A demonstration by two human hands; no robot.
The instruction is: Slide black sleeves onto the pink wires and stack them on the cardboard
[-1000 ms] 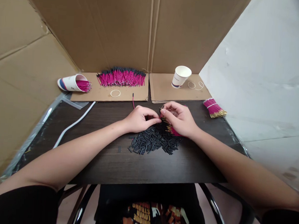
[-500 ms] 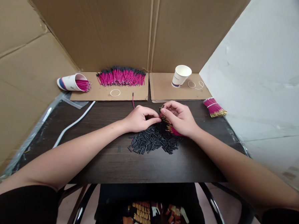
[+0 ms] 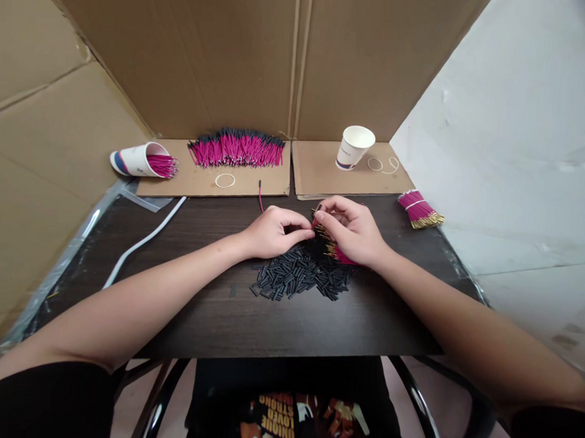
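My left hand (image 3: 278, 232) pinches a short magenta wire (image 3: 314, 224) by its lower part, thumb against forefinger. At the wire's upper end, my right hand (image 3: 351, 232) closes thumb and forefinger on a small black sleeve (image 3: 318, 208). How far the sleeve sits over the wire is hidden by the fingers. Below both hands lies a heap of black sleeves (image 3: 294, 274). Beneath my right palm, magenta wires with gold tips (image 3: 337, 253) show in part. One wire with a black end (image 3: 260, 196) lies beyond my left hand.
Black-ended magenta wires (image 3: 237, 151) are piled on cardboard (image 3: 176, 187) at the back. A tipped paper cup (image 3: 133, 160) holds more wires at left. An upright paper cup (image 3: 355, 147) stands near rubber bands (image 3: 375, 164). A banded wire bundle (image 3: 419, 209) lies at right, a white cable (image 3: 141, 244) at left.
Both hands stay almost in place, fingertips still together at the wire and sleeve. The whole view has shifted very slightly; nothing else visibly differs.
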